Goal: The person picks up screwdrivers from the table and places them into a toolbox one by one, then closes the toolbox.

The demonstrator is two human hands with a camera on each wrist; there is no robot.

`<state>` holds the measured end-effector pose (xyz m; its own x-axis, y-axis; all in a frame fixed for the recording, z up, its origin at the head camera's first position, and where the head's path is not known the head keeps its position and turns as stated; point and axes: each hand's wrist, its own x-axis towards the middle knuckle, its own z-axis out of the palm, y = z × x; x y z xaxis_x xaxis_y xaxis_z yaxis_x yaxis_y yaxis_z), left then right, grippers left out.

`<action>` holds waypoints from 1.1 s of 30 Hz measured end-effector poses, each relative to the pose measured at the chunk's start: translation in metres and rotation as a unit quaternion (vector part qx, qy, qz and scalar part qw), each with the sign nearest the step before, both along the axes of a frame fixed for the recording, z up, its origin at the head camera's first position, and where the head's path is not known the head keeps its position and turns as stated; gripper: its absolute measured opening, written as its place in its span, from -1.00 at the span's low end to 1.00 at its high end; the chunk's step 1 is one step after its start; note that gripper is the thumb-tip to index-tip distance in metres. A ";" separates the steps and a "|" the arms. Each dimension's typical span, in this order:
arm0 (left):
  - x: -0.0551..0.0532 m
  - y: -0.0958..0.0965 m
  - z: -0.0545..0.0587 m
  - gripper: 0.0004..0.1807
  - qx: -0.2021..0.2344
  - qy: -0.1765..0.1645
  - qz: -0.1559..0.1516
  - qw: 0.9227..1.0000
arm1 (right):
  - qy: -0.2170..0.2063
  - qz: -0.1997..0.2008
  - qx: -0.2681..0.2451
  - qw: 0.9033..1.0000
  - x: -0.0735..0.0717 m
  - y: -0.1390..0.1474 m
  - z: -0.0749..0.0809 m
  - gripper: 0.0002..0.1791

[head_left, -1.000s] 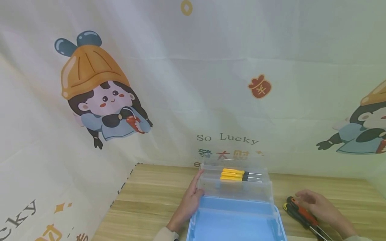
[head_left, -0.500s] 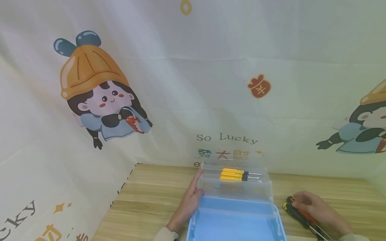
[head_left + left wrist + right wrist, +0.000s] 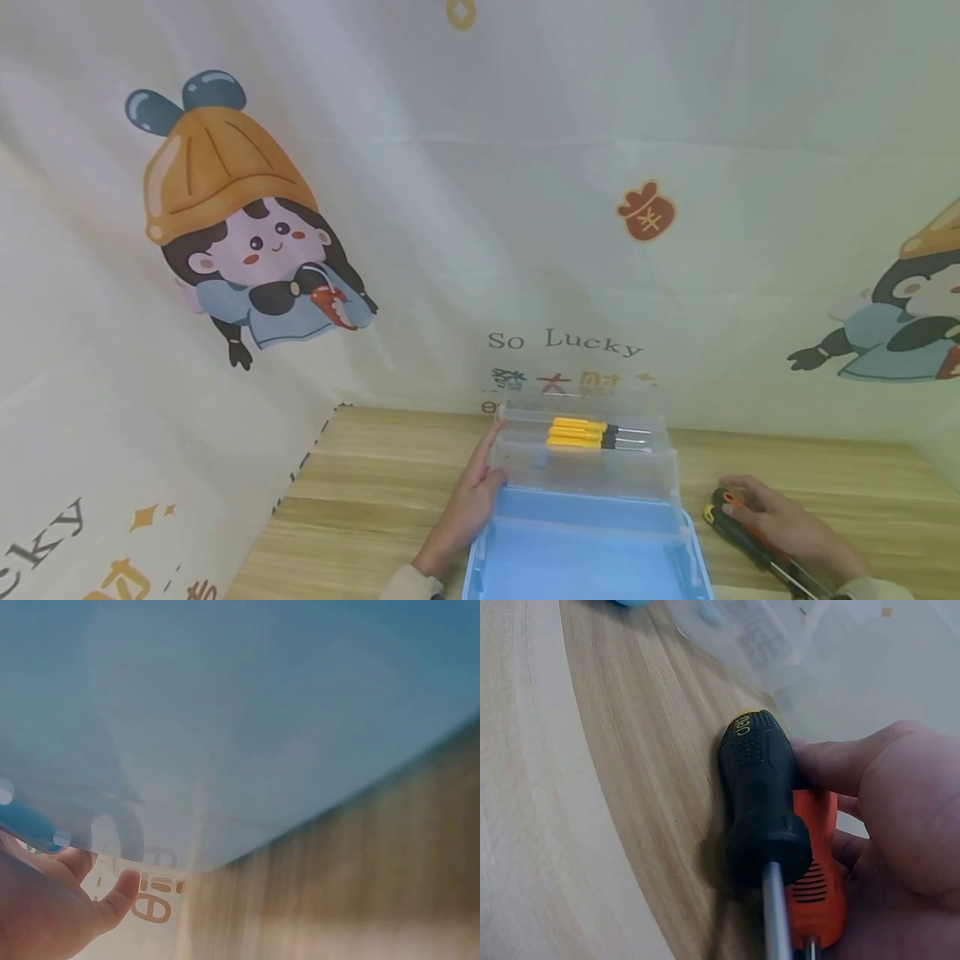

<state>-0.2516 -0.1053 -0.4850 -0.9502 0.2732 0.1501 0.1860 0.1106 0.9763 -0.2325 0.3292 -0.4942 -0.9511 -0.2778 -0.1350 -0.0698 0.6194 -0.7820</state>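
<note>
Support seemed to be the job of the left hand (image 3: 463,504): we saw its forefinger lying straight along the left side of the clear trays (image 3: 592,475), the thumb spread apart from it at their edge, and we judged that this steadied the raised part behind the blue box (image 3: 585,567). Its remaining fingers we could not make out well. The trays stood open beyond the blue base, probably so that both levels could be reached at once. Three yellow screwdrivers (image 3: 576,434) rested side by side in one clear compartment, shafts all to the right, an order that looked deliberate.

On the table (image 3: 382,483) just right of the box, the right hand (image 3: 791,521) pinched the handle of the orange screwdriver (image 3: 821,907) between thumb and curled fingers. We took that hold, near the butt, as one that left the metal untouched. The black screwdriver (image 3: 757,772) lay alongside, pointing much the same way; whether the handles touched, we could not tell.

The orange handle had dark grooves across its side and black near the butt. Its neighbour showed a stippled grip, a flared collar, a yellow-marked end and a bright shaft.
</note>
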 end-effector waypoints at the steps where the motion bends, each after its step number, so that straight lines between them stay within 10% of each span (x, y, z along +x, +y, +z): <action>1: 0.000 0.000 0.000 -0.26 0.002 0.000 -0.001 1.000 | 0.003 0.002 0.001 1.000 0.000 0.000 0.000 -0.41; 33: -0.002 0.001 -0.001 -0.27 -0.007 -0.005 0.010 1.000 | -0.052 -0.053 -0.046 0.996 0.003 0.006 0.000 -0.32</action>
<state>-0.2537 -0.1046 -0.4861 -0.9571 0.2559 0.1362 0.1733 0.1283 0.9765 -0.2295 0.3348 -0.4944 -0.9579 -0.1922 -0.2134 0.0769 0.5443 -0.8353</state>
